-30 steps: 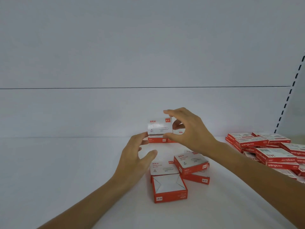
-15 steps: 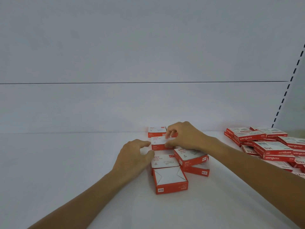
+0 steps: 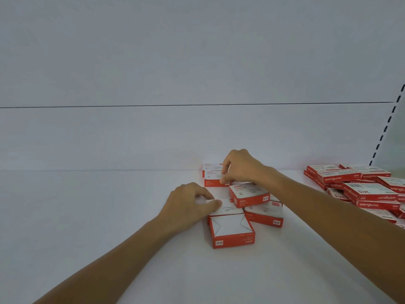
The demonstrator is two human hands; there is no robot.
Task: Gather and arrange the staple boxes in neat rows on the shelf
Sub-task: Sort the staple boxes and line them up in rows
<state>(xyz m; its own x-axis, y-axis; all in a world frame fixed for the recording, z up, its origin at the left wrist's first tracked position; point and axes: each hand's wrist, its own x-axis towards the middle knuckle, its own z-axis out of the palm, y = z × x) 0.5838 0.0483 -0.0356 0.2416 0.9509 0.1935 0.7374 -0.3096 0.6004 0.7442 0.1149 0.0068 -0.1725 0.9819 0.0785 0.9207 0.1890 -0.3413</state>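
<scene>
Several red-and-white staple boxes lie on the white shelf (image 3: 87,216). My right hand (image 3: 241,170) pinches the right end of a box (image 3: 213,179) that rests flat, just in front of another box (image 3: 211,167) at the back wall. My left hand (image 3: 188,204) grips the left edge of a flat box (image 3: 230,209) in the middle cluster. In front of it sits a box turned bottom up (image 3: 231,231). To the right, a tilted box (image 3: 248,194) leans on another box (image 3: 264,213).
A loose heap of red staple boxes (image 3: 359,187) fills the shelf's right side. The white back wall (image 3: 153,139) stands close behind the far boxes. A perforated upright (image 3: 388,123) marks the right end.
My right hand brought its box down from mid-air and set it flat on the shelf in front of the back box. My left hand dropped onto the middle box and closed on its edge.
</scene>
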